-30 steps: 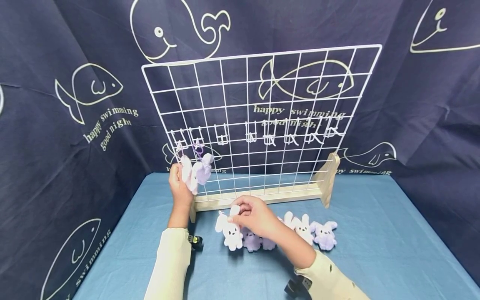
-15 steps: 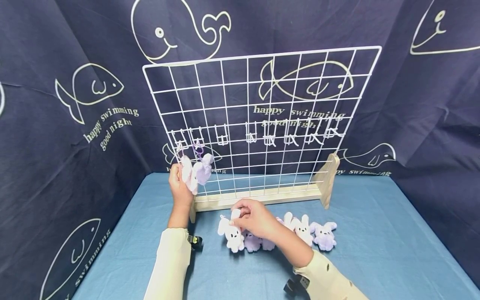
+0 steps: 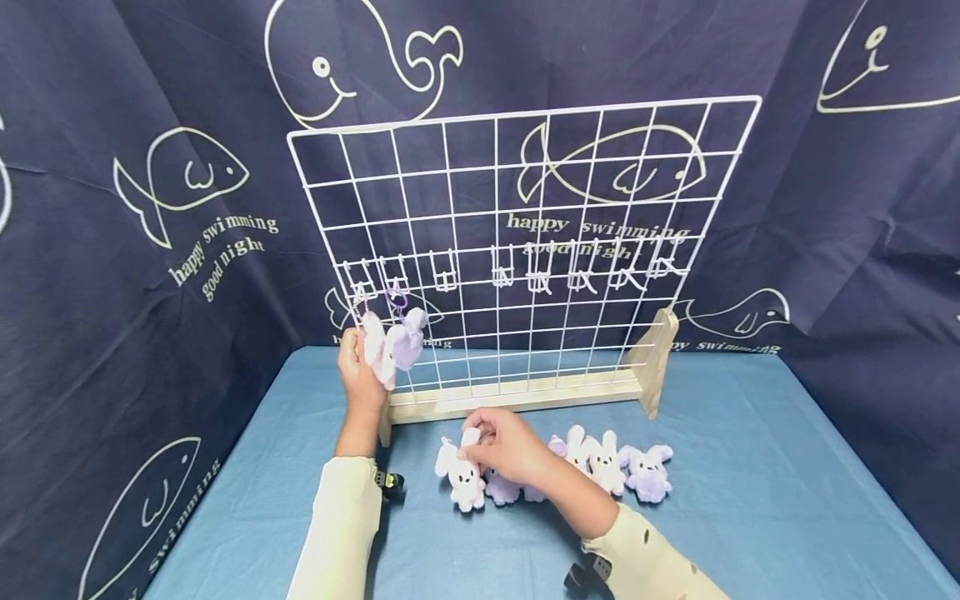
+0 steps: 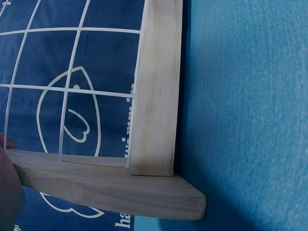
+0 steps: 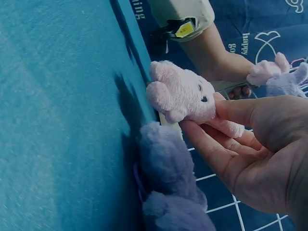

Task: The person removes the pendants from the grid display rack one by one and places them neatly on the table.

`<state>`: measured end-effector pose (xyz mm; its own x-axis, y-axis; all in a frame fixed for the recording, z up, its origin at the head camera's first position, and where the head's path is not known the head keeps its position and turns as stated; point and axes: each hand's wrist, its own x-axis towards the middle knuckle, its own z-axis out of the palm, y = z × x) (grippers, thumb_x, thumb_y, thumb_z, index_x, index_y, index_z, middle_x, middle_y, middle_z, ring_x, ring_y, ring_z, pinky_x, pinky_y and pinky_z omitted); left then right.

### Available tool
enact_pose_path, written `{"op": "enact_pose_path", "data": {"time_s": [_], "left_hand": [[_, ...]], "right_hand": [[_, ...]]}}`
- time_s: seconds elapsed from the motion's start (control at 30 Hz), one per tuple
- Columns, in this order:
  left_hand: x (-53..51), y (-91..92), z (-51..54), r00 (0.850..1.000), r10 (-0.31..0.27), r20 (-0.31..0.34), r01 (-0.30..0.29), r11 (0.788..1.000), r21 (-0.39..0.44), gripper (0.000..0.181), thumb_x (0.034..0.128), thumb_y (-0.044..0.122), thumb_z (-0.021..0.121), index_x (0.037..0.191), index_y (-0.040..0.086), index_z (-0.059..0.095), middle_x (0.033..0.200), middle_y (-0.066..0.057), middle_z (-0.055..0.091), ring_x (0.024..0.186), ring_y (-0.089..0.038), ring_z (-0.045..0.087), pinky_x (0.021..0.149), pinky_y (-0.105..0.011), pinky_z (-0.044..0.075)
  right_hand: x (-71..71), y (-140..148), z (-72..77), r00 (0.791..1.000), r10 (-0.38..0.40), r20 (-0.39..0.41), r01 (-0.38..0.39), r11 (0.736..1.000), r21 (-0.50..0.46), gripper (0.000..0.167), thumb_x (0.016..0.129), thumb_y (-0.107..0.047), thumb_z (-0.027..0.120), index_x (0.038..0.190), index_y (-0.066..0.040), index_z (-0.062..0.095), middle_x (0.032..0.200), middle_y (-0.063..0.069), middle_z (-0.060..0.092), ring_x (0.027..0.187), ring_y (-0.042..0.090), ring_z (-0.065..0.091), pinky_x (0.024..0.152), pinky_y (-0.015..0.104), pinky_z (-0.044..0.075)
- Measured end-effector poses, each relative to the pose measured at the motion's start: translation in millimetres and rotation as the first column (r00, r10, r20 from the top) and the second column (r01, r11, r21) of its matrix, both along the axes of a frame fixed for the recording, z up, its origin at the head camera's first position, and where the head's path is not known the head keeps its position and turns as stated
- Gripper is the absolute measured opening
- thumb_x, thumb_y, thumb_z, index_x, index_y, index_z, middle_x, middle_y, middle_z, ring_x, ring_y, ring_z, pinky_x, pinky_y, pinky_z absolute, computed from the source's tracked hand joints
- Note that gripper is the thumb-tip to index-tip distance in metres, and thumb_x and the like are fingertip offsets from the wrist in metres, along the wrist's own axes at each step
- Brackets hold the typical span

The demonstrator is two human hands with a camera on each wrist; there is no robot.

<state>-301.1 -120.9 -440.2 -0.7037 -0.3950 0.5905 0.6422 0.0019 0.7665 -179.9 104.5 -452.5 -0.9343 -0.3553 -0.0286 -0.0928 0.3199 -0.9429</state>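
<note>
At the left end of the white wire grid rack (image 3: 555,218), my left hand (image 3: 360,379) grips the wooden side post (image 4: 101,187), largely behind the hanging toys. Beside its fingers, a white plush bunny (image 3: 377,354) and a purple plush toy (image 3: 407,340) hang from hooks. My right hand (image 3: 513,450) pinches another white plush bunny (image 3: 467,485) by an ear between thumb and fingers. In the right wrist view this bunny (image 5: 180,91) looks pinkish and stands off the blue cloth. A purple plush toy (image 5: 166,149) lies close under the fingers.
More plush toys rest on the table: a purple one (image 3: 502,485) beside the held bunny, a white bunny (image 3: 606,467) and a purple toy (image 3: 648,473) at right. Several wire hooks (image 3: 538,279) cross the grid. The rack's wooden base (image 3: 517,396) lies behind my right hand.
My right hand has moved slightly down and toward me, with the white bunny in it. The left hand stays on the post.
</note>
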Motion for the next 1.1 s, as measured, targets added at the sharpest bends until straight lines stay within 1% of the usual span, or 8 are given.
{"op": "enact_pose_path", "data": {"time_s": [0.13, 0.2, 0.37, 0.53, 0.63, 0.8, 0.97, 1.1], "left_hand": [[0.5, -0.8, -0.4, 1.000, 0.007, 0.002, -0.007, 1.000, -0.013, 0.032, 0.1071, 0.001, 0.044, 0.086, 0.024, 0.055, 0.086, 0.015, 0.054, 0.080, 0.001, 0.052, 0.070, -0.014, 0.042], [-0.2, -1.8, -1.0, 1.000, -0.003, -0.006, 0.003, 1.000, -0.012, 0.033, 0.1075, 0.003, 0.045, 0.086, 0.026, 0.055, 0.085, 0.014, 0.054, 0.079, 0.000, 0.052, 0.069, -0.014, 0.042], [-1.8, -3.9, -3.8, 0.999, -0.042, -0.034, 0.041, 0.999, -0.007, 0.029, 0.1082, 0.009, 0.047, 0.087, 0.025, 0.056, 0.084, 0.012, 0.056, 0.076, -0.003, 0.053, 0.065, -0.016, 0.044], [-1.8, -4.6, -4.4, 0.998, -0.044, -0.038, 0.043, 0.999, -0.015, 0.026, 0.1083, 0.012, 0.048, 0.087, 0.023, 0.057, 0.086, 0.010, 0.056, 0.077, -0.003, 0.054, 0.065, -0.016, 0.044], [-1.4, -4.6, -3.8, 0.999, -0.040, -0.035, 0.040, 0.999, -0.014, 0.026, 0.1081, 0.009, 0.047, 0.087, 0.021, 0.056, 0.084, 0.011, 0.056, 0.076, -0.002, 0.053, 0.064, -0.015, 0.044], [-1.1, -2.8, -2.0, 1.000, -0.019, -0.018, 0.019, 1.000, -0.010, 0.030, 0.1071, 0.002, 0.044, 0.087, 0.022, 0.054, 0.080, 0.015, 0.054, 0.073, 0.000, 0.052, 0.064, -0.014, 0.041], [-1.5, -0.9, -1.4, 1.000, -0.023, 0.000, 0.023, 1.000, 0.014, 0.033, 0.1064, 0.000, 0.042, 0.086, 0.023, 0.054, 0.078, 0.015, 0.053, 0.072, 0.000, 0.050, 0.062, -0.012, 0.040], [-0.2, 0.0, 0.6, 1.000, -0.024, 0.016, 0.024, 0.999, 0.024, 0.031, 0.1059, 0.002, 0.047, 0.086, 0.023, 0.056, 0.079, 0.015, 0.055, 0.074, -0.001, 0.051, 0.061, -0.012, 0.042]], "right_hand": [[0.4, -3, -4.8, 1.000, -0.003, -0.009, 0.003, 1.000, 0.014, 0.028, 0.091, -0.006, 0.079, 0.114, 0.003, 0.066, 0.074, 0.004, 0.069, 0.062, 0.011, 0.067, 0.057, 0.023, 0.054], [0.2, -3, -6.2, 1.000, -0.004, -0.015, 0.004, 1.000, 0.027, 0.029, 0.091, -0.007, 0.079, 0.115, 0.004, 0.066, 0.072, 0.003, 0.068, 0.061, 0.011, 0.065, 0.056, 0.022, 0.052], [-1.4, -4, -9.5, 1.000, -0.006, -0.026, 0.007, 0.999, 0.046, 0.031, 0.091, -0.007, 0.079, 0.116, 0.005, 0.066, 0.070, 0.001, 0.065, 0.061, 0.009, 0.061, 0.054, 0.021, 0.048], [-2.1, -2, -12.0, 0.999, -0.002, -0.043, 0.003, 0.999, 0.039, 0.031, 0.090, -0.005, 0.079, 0.115, 0.006, 0.065, 0.072, 0.005, 0.065, 0.061, 0.009, 0.060, 0.054, 0.021, 0.048], [-3.1, -3, -14.3, 0.999, -0.004, -0.045, 0.007, 0.999, 0.050, 0.031, 0.090, -0.005, 0.079, 0.115, 0.006, 0.065, 0.071, 0.004, 0.065, 0.061, 0.009, 0.059, 0.053, 0.021, 0.047], [-4.2, -4, -18.1, 0.999, -0.003, -0.053, 0.007, 0.997, 0.071, 0.029, 0.091, -0.005, 0.078, 0.115, 0.004, 0.066, 0.069, 0.000, 0.062, 0.059, 0.009, 0.059, 0.052, 0.020, 0.047], [-4.8, -5, -22.0, 0.994, 0.003, -0.109, 0.010, 0.993, 0.120, 0.024, 0.092, -0.004, 0.077, 0.113, 0.001, 0.068, 0.068, -0.002, 0.059, 0.058, 0.007, 0.057, 0.051, 0.020, 0.046], [-5.0, -6, -23.7, 0.986, 0.008, -0.169, 0.021, 0.985, 0.173, 0.019, 0.092, -0.004, 0.076, 0.110, -0.003, 0.070, 0.069, -0.003, 0.057, 0.058, 0.004, 0.054, 0.051, 0.020, 0.045]]}}
